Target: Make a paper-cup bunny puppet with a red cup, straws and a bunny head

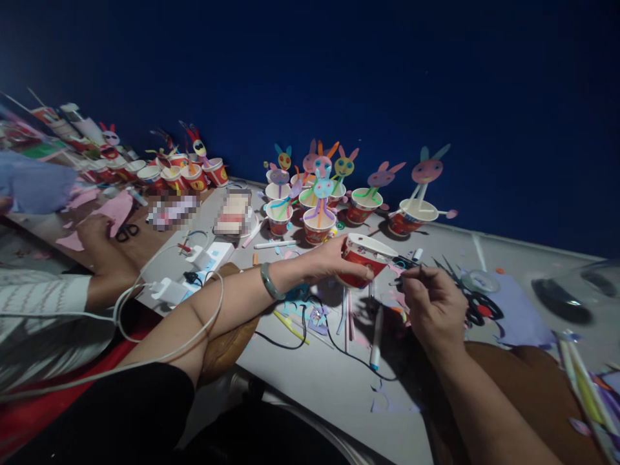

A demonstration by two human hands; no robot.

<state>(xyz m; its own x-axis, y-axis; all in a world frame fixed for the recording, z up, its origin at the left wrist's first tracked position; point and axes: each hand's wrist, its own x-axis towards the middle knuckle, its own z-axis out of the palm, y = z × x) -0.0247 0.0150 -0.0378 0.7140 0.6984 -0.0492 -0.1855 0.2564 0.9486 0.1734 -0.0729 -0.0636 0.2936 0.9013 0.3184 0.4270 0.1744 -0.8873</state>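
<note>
In the middle of the head view, my left hand (334, 260) is wrapped round a red paper cup (361, 268) with a white rim, tilted above the table. Close to the cup's right side, my right hand (433, 307) has its fingers pinched together. A small dark thing shows at those fingertips, too blurred to name. Black-handled scissors (479, 310) lie just beyond the right hand. A white marker with a blue end (376, 339) rests on the table below the cup.
Paper cups with rabbit figures (320, 223) stand along the blue wall (310, 77). Left are more decorated cups (192, 175), a power strip (203, 271) with white cables, and another person's hand (97, 232). Paper scraps and a thin black cord (349, 355) lie on the table (310, 381).
</note>
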